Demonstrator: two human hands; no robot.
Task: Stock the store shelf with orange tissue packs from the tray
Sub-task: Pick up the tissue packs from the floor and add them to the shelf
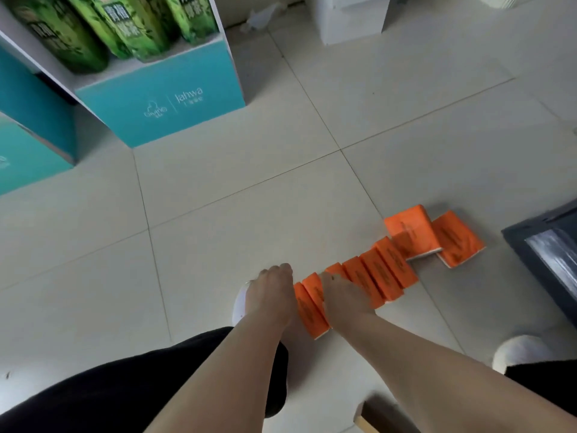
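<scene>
Several orange tissue packs (382,275) stand leaning on one another in a slanted row on the tiled floor. Two more packs (412,231) lie flat at the row's far right end. My left hand (273,296) presses against the outer face of the nearest pack (307,310) at the row's left end. My right hand (343,296) lies over the top of the row, its fingers curling down behind the first two packs. A dark tray (524,242) sits at the right edge. The shelf (162,98) stands at the upper left.
Green bottles (131,23) fill the teal shelf's lowest level. A second teal unit (28,151) stands at the far left. A white box (352,17) is at the back. My knees and white shoes (521,351) flank the packs. A cardboard corner (371,417) lies near the bottom.
</scene>
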